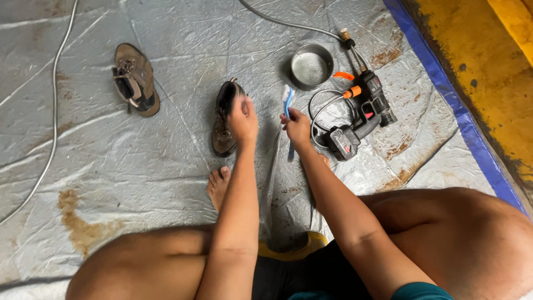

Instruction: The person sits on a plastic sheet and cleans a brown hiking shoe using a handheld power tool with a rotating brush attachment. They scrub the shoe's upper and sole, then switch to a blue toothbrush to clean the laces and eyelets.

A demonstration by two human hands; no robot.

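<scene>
My left hand (243,120) grips the heel end of a brown boot (222,122) that stands on a grey plastic sheet (166,166). My right hand (297,126) holds a blue-handled brush (287,103) with white bristles, just right of the boot and not touching it. A second brown boot (135,79) lies on its side further left, away from both hands.
A round metal bowl (311,66) sits beyond the brush. A black and orange cordless sprayer (361,116) with a hose (288,23) lies to the right. A cable (53,111) runs down the left. My bare foot (218,186) and knees are near. A blue edge (461,122) borders yellow ground.
</scene>
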